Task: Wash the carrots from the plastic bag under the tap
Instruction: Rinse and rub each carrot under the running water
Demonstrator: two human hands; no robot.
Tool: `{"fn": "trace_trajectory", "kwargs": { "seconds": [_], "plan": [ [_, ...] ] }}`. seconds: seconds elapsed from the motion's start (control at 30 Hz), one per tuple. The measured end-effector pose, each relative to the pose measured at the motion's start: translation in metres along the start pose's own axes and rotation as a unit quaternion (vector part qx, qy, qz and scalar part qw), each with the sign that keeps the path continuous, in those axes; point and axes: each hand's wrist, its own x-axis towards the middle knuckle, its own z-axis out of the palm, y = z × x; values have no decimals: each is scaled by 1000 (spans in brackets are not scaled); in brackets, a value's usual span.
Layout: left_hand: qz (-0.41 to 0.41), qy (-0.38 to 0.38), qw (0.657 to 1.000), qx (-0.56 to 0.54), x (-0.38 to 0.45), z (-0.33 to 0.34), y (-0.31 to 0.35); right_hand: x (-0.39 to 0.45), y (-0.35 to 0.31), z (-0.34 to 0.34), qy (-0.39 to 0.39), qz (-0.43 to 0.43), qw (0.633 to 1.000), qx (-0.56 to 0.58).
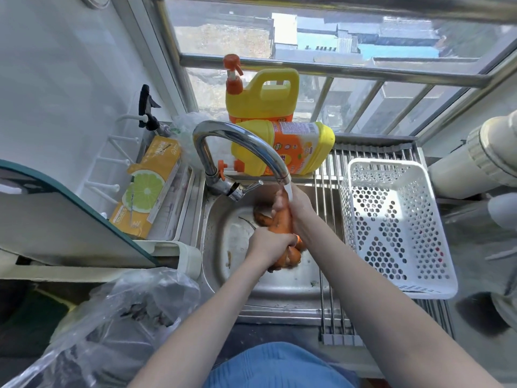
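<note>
Because the carrots (279, 228) need turning under running water, both hands work as one grip on the bunch. The left hand (270, 245) has its fingers curled round the lower part of the bunch, seemingly to carry the weight and keep it over the sink (221, 219). The right hand (298, 208) wraps the upper ends from the far side, just under the spout of the tap (237, 141), so the stream (289, 191) lands on that hand and the carrot tips it holds; rubbing there would loosen dirt where the water hits. How many carrots are in the bunch I cannot tell, since the hands cover much of them.

Holding the bunch above the basin rather than resting it there likely lets dirty water run off; specks of soil and a thin root strand lie on the steel below.

A white basket (397, 228) sits just to the right on a roll-up rack (330, 247) laid across the sink's edge, probably the drop-off for clean carrots, within easy reach of the right hand. It holds no carrots that I can see.

The bag (117, 317) lies slumped on the worktop to the left, near the left elbow, with dark soil inside and no carrot visible in it. Two yellow detergent bottles (279, 147) stand behind the tap, out of the way.
</note>
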Motion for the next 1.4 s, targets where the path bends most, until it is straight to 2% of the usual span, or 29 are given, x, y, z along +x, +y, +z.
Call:
{"fn": "trace_trajectory", "kwargs": {
  "seconds": [0.13, 0.2, 0.23, 0.3, 0.33, 0.4, 0.47, 0.57, 0.6, 0.73, 0.8, 0.83, 0.87, 0.93, 0.97, 1.03, 1.1, 1.17, 1.27, 1.4],
  "plan": [
    [25, 38, 996, 80, 2, 1, -4, 8, 2, 7, 102, -6, 994, -50],
    [68, 85, 975, 193, 3, 2, -9, 13, 9, 9, 136, -35, 989, -55],
    [94, 127, 954, 254, 3, 1, -11, 16, 14, 9, 143, -58, 986, -69],
    [128, 176, 923, 317, 2, -6, -13, 11, 19, 10, 123, -94, 984, -85],
    [128, 168, 924, 320, 4, -11, -13, 7, 16, 9, 107, -82, 989, -64],
    [99, 90, 960, 248, 4, -23, -10, 4, 8, 2, 46, -12, 998, 30],
    [81, 13, 988, 132, 5, -29, -8, 3, 5, -8, -57, 24, 992, 108],
    [47, -27, 997, 46, 4, -29, -5, -4, 11, -10, -128, 22, 984, 121],
    [43, -24, 998, 42, 4, -26, -6, -7, 11, -7, -121, 23, 987, 104],
    [86, 62, 982, 157, -2, -11, -15, -8, -2, 0, -77, 58, 994, 56],
    [112, 122, 943, 289, 0, -16, -17, -4, -7, -2, -71, 101, 990, 61],
    [123, 128, 929, 325, 1, -20, -17, -1, -7, -4, -69, 118, 989, 63],
    [124, 104, 934, 318, 3, -27, -16, 1, -6, -5, -65, 126, 987, 69],
    [97, -17, 983, 155, 4, -39, -13, 4, 0, -9, -91, 117, 980, 130],
    [67, -92, 991, 65, 1, -42, -11, 2, 4, -10, -116, 104, 974, 166],
    [9, -202, 979, -42, -4, -46, -9, -7, 9, -8, -154, 87, 966, 190],
    [-21, -249, 966, -68, -7, -43, -7, -12, 7, -2, -144, 70, 977, 140],
    [-9, -219, 974, -56, -8, -34, -7, -11, 5, 4, -88, 60, 991, 83],
    [28, -100, 995, -15, -2, -20, -7, -6, 2, 6, -2, 45, 998, 36],
    [66, 13, 992, 103, 7, -8, -6, 2, 0, 9, 105, 3, 994, -35]
  ]
}}
